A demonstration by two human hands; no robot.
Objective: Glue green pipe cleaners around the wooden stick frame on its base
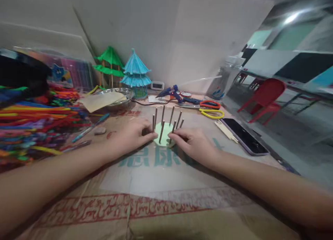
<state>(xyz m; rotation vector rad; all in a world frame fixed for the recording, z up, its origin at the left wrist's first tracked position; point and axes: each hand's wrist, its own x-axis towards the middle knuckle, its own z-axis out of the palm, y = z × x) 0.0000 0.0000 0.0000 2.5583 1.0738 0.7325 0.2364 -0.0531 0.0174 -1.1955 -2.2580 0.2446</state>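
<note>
A pale green base (165, 129) lies in front of me with several thin brown sticks (161, 131) standing upright around it. At its left side, my left hand (136, 133) has thumb and finger closed at the foot of one stick. My right hand (194, 143) pinches the lower end of another stick on the right side, its fingertips touching the base edge. The palms face inward, and the exact contact under the fingertips is partly hidden.
Colourful pipe cleaners (39, 118) pile up at left, near a teal pen (91, 127). Behind stand a green pavilion model (110, 61), a blue one (136, 71), a metal bowl (122, 96) and a glue gun (171, 91). Scissors (212, 110), pale sticks (226, 131) and a phone (244, 136) lie right.
</note>
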